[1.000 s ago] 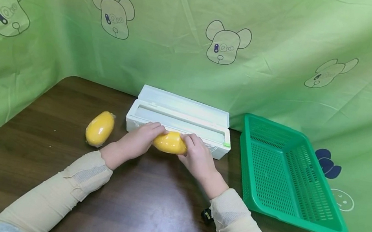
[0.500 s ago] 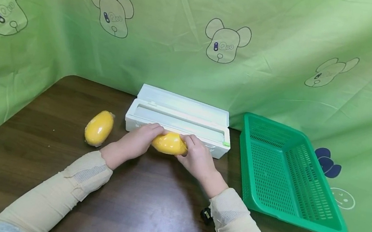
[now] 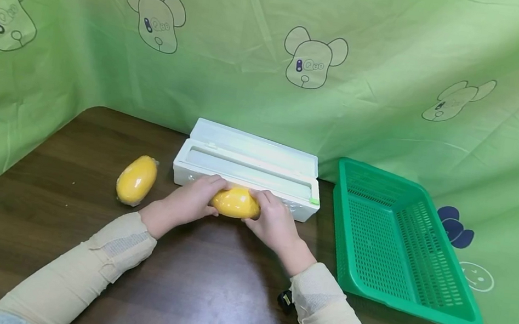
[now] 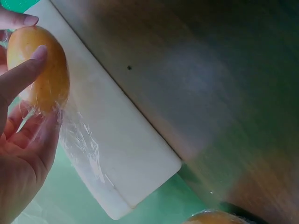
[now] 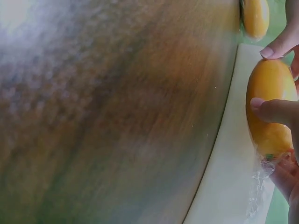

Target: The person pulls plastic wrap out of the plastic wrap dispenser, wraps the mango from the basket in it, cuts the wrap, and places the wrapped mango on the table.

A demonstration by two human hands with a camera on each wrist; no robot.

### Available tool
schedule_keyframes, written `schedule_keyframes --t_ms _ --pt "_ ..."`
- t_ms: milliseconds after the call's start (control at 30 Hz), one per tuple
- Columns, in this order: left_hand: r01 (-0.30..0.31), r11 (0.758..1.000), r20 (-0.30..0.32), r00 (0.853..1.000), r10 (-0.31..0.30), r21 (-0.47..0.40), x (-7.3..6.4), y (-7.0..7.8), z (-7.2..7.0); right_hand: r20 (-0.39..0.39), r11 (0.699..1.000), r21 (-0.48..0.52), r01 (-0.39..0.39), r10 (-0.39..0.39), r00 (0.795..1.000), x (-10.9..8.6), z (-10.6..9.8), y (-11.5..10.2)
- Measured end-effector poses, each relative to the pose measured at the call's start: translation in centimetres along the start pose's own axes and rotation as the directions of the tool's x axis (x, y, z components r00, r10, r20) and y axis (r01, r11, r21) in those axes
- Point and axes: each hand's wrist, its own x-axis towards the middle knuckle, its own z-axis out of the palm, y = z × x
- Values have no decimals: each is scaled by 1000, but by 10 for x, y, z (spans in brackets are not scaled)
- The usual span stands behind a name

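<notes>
A yellow mango is held between both hands in front of the white cling film dispenser, whose lid is up. My left hand grips its left end, the thumb on the near side. At the right end, my right hand grips it likewise. Clear cling film gathers at the mango's end in the left wrist view and trails along the dispenser. A second mango, wrapped in film, lies on the table to the left of the dispenser.
A green plastic basket stands to the right of the dispenser. A small black object sits beside the right wrist. Behind the brown table hangs a green printed cloth.
The mango has come slightly down and nearer, turning a little in the fingers. The left thumb now shows on its near side. The second mango, dispenser and basket stay put.
</notes>
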Motion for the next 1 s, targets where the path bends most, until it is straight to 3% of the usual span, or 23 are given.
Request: schedule_keyframes --t_ms 367,633,1000 --pt "75 992 50 996 -71 -104 5 -5 -2 -17 998 65 -12 13 1000 -2 4 6" --pt "61 991 46 997 -56 -123 6 -8 0 -4 995 90 -45 46 999 -3 6 6" --pt "95 984 104 991 -80 -148 10 -8 0 55 992 94 -87 82 995 -2 5 6"
